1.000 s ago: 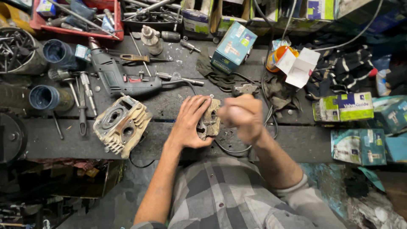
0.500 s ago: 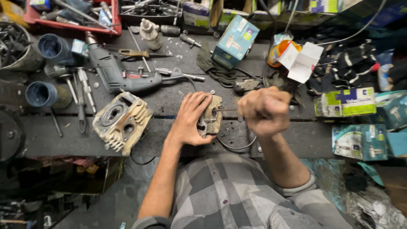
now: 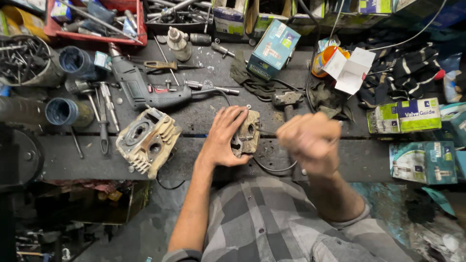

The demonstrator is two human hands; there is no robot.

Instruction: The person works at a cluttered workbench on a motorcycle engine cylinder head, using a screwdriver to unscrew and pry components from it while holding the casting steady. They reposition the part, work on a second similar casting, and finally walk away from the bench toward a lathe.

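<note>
- Our left hand [image 3: 224,138] lies spread, palm down, at the centre of the frame, fingers pressing a small tan engine casting [image 3: 246,136] flat against the bench [image 3: 87,162].
- Our right hand [image 3: 310,141] is raised just right of that casting, curled into a fist and blurred; we cannot tell what, if anything, it grips.
- A dark thin cable [image 3: 274,169] loops on the bench below and between the two hands, running under the casting's lower edge.
- Left of centre, near our left wrist, sits a larger finned cylinder head [image 3: 147,140], tilted on its side.
- Above it, in the upper left of the frame, an electric drill [image 3: 145,90] lies on its side with its bit pointing right, and sockets and drivers [image 3: 104,114] lie further left.
- Above the right hand rests a small hammer [image 3: 287,100], beside dark rags [image 3: 252,82] and a teal carton [image 3: 274,47].
- At the right edge of the frame, green and white boxes [image 3: 405,115] are stacked.
- Risk, as we judge it: the raised fist sits very close to our spread fingers, so any downward blow that lands off line could catch them.
- The casting rests only under palm pressure; a jolt could skid it into the cable or off the bench's near edge.
</note>
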